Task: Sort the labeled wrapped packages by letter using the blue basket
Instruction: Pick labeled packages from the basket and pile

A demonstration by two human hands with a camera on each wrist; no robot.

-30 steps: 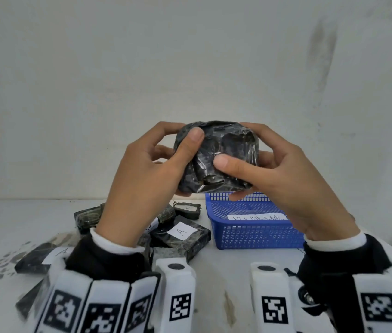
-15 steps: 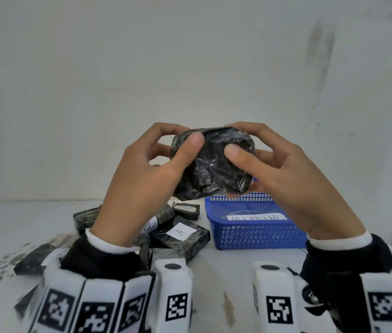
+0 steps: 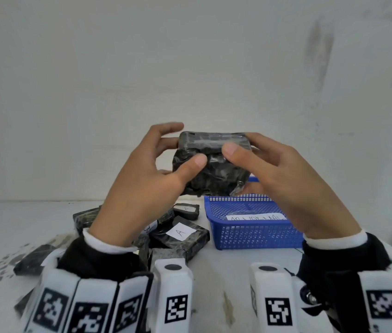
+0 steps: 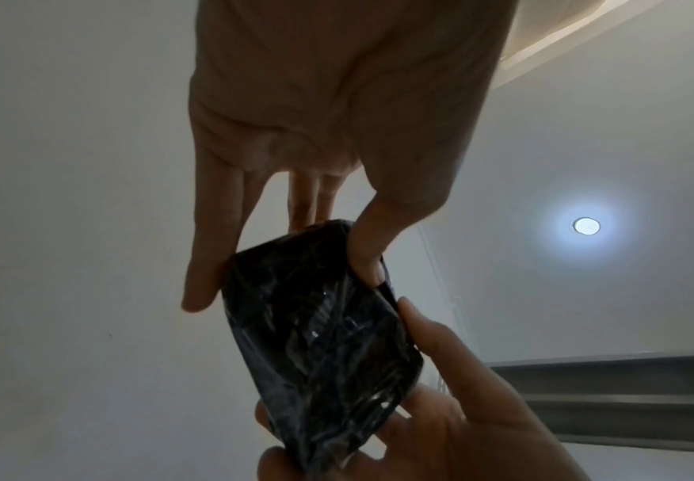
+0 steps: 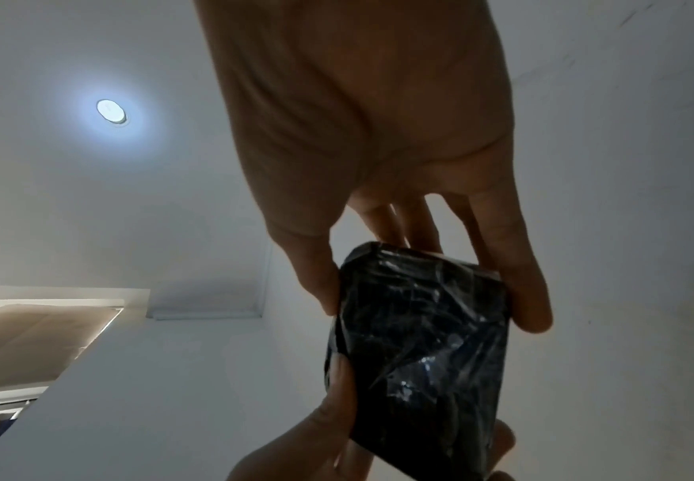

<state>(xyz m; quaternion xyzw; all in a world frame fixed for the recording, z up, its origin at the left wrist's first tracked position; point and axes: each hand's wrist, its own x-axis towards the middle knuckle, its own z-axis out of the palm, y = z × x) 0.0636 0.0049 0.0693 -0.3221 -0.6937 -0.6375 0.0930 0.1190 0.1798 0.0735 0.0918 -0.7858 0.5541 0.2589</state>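
A black wrapped package [image 3: 211, 164] is held up in the air above the table, between both hands. My left hand [image 3: 146, 179] grips its left side with the thumb on the near face. My right hand [image 3: 274, 174] grips its right side, thumb on the upper edge. No label shows on the faces turned to me. The left wrist view shows the same package [image 4: 320, 341] pinched by the left hand's fingers [image 4: 209, 260]. In the right wrist view the package [image 5: 415, 341] sits between the right hand's thumb and fingers [image 5: 518, 286]. The blue basket [image 3: 250, 227] stands below on the table.
A heap of black wrapped packages lies left of the basket, one with a white label marked A [image 3: 180, 233], another small one [image 3: 186, 210] behind it. The basket holds a white paper strip [image 3: 257, 217]. The white table [image 3: 223, 272] meets a plain wall behind.
Both hands have turned the package over, so a flat taped edge now faces up. The left index finger has lifted off it.
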